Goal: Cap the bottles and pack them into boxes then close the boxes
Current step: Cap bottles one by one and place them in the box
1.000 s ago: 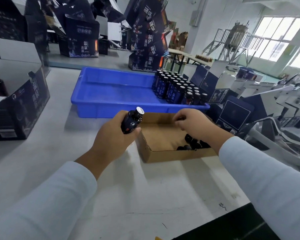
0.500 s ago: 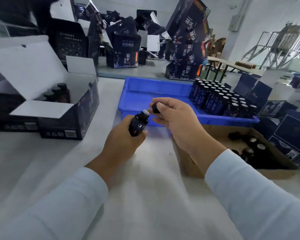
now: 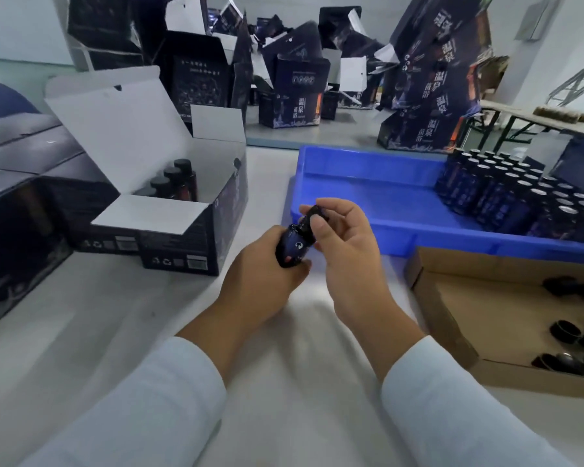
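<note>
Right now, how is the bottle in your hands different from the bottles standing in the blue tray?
The held bottle is tilted, gripped by the left hand, while the tray bottles stand upright in rows in the blue tray. The right hand pinches a black cap onto the held bottle; the tray bottles show pale, uncapped tops. Both are dark with blue labels.

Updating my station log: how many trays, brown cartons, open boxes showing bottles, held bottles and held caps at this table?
Blue tray: 1
Brown carton: 1
Open box showing bottles: 1
Held bottle: 1
Held cap: 1
Total: 5
</note>
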